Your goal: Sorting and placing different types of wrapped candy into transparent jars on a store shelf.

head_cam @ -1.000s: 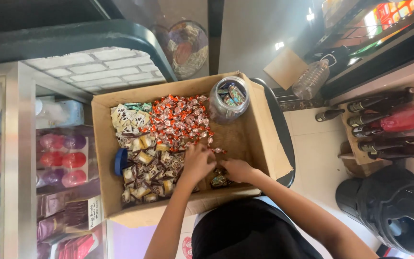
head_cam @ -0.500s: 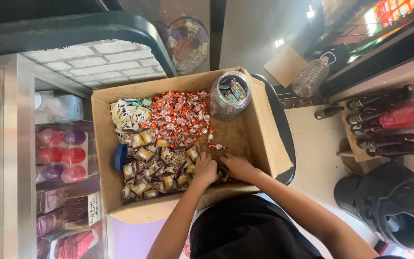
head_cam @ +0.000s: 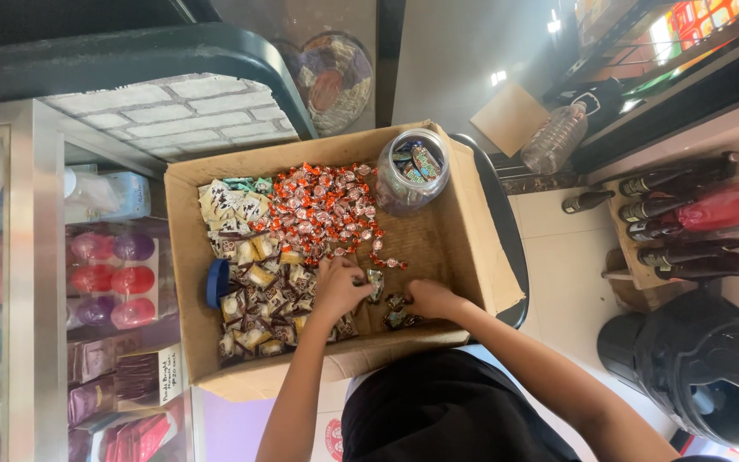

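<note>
Your left hand [head_cam: 338,289] is down inside the cardboard box [head_cam: 472,248], fingers curled over the edge of the brown-wrapped candies [head_cam: 267,304], and it looks closed on a few pieces, though exactly what it pinches is hidden under the knuckles. Your right hand [head_cam: 432,299] sits just beside it on the box floor, fingers bent and pressed down on a small cluster of dark wrapped sweets [head_cam: 395,312]; you cannot tell whether it holds one or only touches them. Between the two hands lies one silvery wrapped piece [head_cam: 375,282]. Move out from there and you see the candy sorted in patches: the brown pile along the near left part of the box, a big spread of orange-and-white wrapped candies [head_cam: 322,210] in the middle toward the far wall, and pale cream packets [head_cam: 231,205] in the far left corner with a few green ones beside them. A blue lid [head_cam: 217,282] stands on edge against the left wall of the box. In the far right corner stands a clear plastic jar [head_cam: 412,171], open at the top, with colourful wrapped sweets inside. The right part of the box floor is bare cardboard. The box rests on a dark round stool [head_cam: 506,248]. To your left a glass display case [head_cam: 87,282] shows pink and purple items; to your right dark bottles [head_cam: 669,222] lie in a wooden rack, with a black bin [head_cam: 703,368] nearer you.
</note>
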